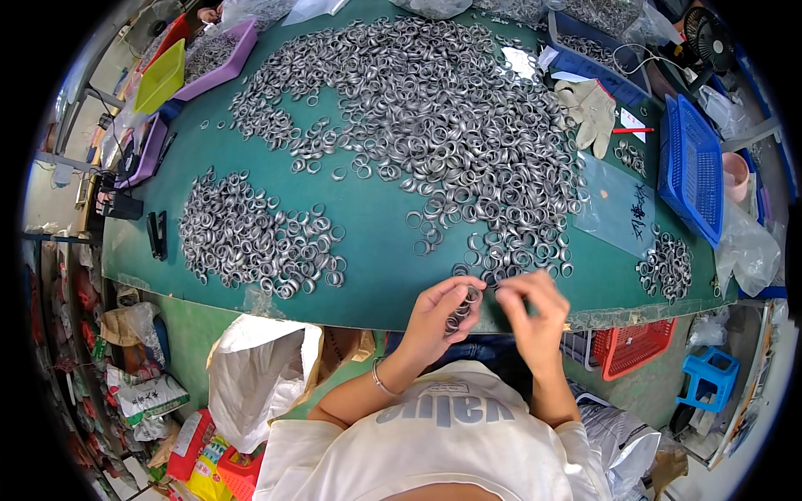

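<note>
Several grey metal rings [459, 314] rest in my left hand [436, 316], whose fingers are curled around them just over the table's near edge. Beside it, my right hand [539, 316] is partly smeared by motion. Its fingertips are bent toward the left hand and the nearest rings, and whether a ring is between them is not clear. A big spread of metal rings [468, 108] reaches from the far side of the green table [376, 250] almost to my hands. A separate heap of rings [242, 230] lies to the left, and a smaller pile [667, 265] to the right.
Blue baskets [692, 171], work gloves [591, 113], a red pen [632, 130] and a clear plastic sheet [616, 203] are on the right. At left lie a black stapler [157, 235] and a purple tray [225, 63]. Below the edge stand a white sack [263, 376] and a red crate [635, 346].
</note>
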Available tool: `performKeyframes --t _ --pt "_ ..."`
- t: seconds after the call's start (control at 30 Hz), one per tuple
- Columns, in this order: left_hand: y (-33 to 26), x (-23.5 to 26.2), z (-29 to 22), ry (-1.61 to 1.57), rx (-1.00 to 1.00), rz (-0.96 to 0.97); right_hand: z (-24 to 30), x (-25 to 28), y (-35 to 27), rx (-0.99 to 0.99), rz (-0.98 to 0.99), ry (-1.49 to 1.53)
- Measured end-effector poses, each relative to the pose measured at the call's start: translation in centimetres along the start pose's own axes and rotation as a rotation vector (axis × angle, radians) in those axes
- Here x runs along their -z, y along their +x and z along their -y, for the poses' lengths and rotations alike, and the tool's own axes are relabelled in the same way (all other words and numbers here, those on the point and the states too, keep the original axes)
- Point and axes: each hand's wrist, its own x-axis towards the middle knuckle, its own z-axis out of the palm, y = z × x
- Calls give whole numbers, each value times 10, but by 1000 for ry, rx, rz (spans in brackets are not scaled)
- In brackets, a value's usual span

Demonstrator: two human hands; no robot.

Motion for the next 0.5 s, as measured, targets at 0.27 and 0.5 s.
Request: performKeyframes --t 0.27,0.5 --pt "2 0 -2 -137 113 10 -28 -10 17 -1 -77 -475" --pt "3 8 4 -18 43 3 -16 -3 -6 -533 19 586"
